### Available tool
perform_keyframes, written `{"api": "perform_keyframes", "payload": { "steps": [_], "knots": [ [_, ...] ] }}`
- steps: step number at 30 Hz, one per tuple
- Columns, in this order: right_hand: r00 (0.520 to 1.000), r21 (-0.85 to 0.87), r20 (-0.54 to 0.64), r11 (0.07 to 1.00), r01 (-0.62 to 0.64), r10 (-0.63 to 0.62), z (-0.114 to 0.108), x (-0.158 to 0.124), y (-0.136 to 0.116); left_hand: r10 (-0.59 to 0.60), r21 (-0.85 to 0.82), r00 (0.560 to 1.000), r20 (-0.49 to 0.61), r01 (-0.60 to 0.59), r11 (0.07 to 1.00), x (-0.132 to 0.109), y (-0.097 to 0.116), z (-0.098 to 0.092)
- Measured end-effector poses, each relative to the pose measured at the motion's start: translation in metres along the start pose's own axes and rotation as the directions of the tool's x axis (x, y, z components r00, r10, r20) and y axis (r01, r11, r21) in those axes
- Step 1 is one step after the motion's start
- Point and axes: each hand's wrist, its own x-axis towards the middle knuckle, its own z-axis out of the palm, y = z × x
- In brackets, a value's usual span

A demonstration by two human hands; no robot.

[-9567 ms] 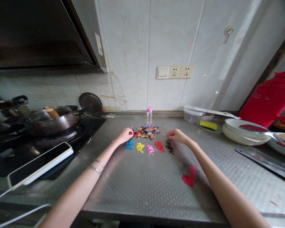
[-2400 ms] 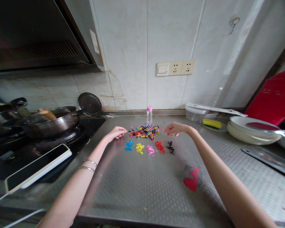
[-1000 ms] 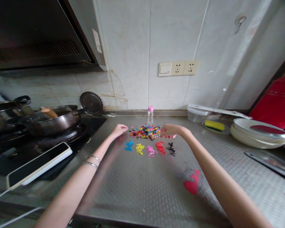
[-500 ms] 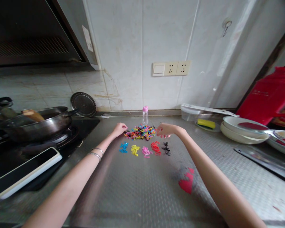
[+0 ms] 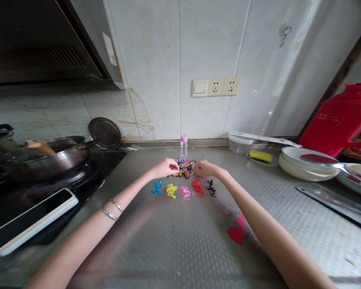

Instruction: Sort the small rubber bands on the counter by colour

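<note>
A mixed-colour heap of small rubber bands (image 5: 186,167) lies on the metal counter. My left hand (image 5: 166,167) reaches over the heap's left side, thumb and fingers pinched together; whatever is between them is too small to make out. At the heap's right edge, my right hand (image 5: 205,168) has its fingers curled together, their tips partly hidden. In front of the heap runs a row of single-colour piles: blue bands (image 5: 157,187), yellow bands (image 5: 171,190), pink bands (image 5: 185,192), red bands (image 5: 197,187) and black bands (image 5: 211,188). Behind the heap stands a clear bottle with a pink cap (image 5: 184,146).
At left, a steel pan (image 5: 45,160) sits on the stove beside a long white-edged device (image 5: 33,224). On the right are a yellow sponge (image 5: 260,155), stacked bowls (image 5: 307,168), a knife (image 5: 333,204) and a red thermos (image 5: 338,120). A tiled wall backs the counter.
My left hand has moved right, from beside the heap to over its left part. My right hand has shifted slightly left, closer against the heap. The single-colour piles look the same.
</note>
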Motion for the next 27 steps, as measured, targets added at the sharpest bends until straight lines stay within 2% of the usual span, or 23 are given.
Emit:
{"api": "perform_keyframes", "payload": {
  "steps": [2, 5, 9, 13, 21, 24, 27],
  "knots": [
    [1.000, -0.003, -0.009, 1.000, -0.013, 0.013, 0.004, 0.002, 0.000, 0.084, -0.018, 0.994, 0.065, -0.083, 0.996, -0.005, 0.018, 0.006],
    [0.999, -0.024, -0.043, 0.999, -0.035, 0.034, 0.007, 0.004, 0.000, 0.154, 0.015, 0.981, 0.119, -0.157, 0.988, -0.010, 0.029, 0.017],
    [0.996, -0.042, -0.056, 0.996, -0.074, 0.071, 0.009, 0.003, -0.001, 0.161, 0.044, 0.974, 0.159, -0.170, 0.984, -0.013, 0.027, 0.029],
    [0.994, -0.058, -0.069, 0.995, -0.085, 0.081, 0.011, 0.003, -0.001, 0.138, 0.040, 0.972, 0.190, -0.148, 0.988, -0.015, 0.023, 0.030],
    [0.995, -0.030, -0.069, 0.997, -0.071, 0.069, 0.013, 0.006, 0.004, 0.113, 0.068, 0.982, 0.153, -0.125, 0.990, -0.015, 0.032, 0.007],
    [0.998, 0.033, -0.044, 0.998, -0.050, 0.051, 0.014, 0.006, 0.003, 0.042, 0.046, 0.994, 0.100, -0.046, 0.998, -0.014, 0.026, -0.006],
    [0.996, 0.047, -0.060, 0.997, -0.060, 0.063, 0.016, 0.005, 0.002, -0.045, 0.043, 0.999, 0.017, 0.044, 0.998, -0.015, 0.012, -0.020]
  ]
}}
